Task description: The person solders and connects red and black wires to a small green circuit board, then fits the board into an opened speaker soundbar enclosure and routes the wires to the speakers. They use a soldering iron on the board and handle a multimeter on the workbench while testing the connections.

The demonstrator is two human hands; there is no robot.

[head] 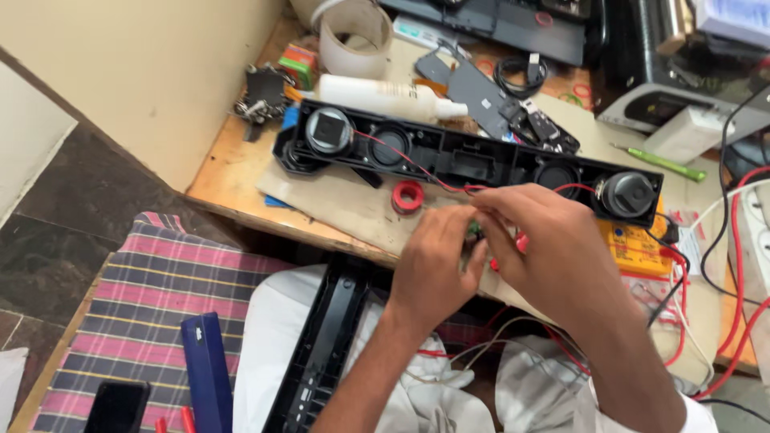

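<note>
While the left hand [433, 269] pinches a small green part [475, 231], the right hand [541, 240] grips it too.

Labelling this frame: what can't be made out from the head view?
- Small green part: mostly covered by the fingers of the left hand and right hand; kind unclear.
- Black panel on the lap: lower end cut off by the bottom edge.
- Red wires: leave at the right edge.
</note>
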